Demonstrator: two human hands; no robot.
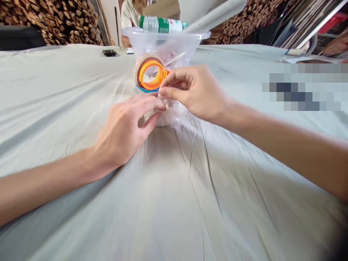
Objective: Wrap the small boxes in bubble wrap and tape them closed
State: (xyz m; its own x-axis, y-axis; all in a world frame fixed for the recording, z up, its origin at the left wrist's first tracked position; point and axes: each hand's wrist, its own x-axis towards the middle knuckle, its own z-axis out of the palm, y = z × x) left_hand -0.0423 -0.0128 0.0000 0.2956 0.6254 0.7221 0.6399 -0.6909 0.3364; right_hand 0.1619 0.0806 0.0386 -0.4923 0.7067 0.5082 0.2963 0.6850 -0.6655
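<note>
A crumpled clear plastic bag [178, 114] with small pale contents lies on the cloth in front of me. My left hand [126, 125] has its fingers curled onto the bag's left side, thumb below and fingertips above. Over the bag's top, my right hand [194, 90] pinches thumb and forefinger together; what is between these fingertips is too small to make out. Just behind them stands an orange tape dispenser [141, 78] with a wide roll of tape [136, 74] around its ring. Something blue [146, 90] shows under it.
A clear plastic basin [127, 32] stands behind the dispenser. A green-labelled bottle [163, 25] and a long pale roll [217, 16] rest across its top. A dark phone-like object [109, 53] lies at the far left on the wrinkled cloth [163, 203]. Another person [129, 14] sits across the table.
</note>
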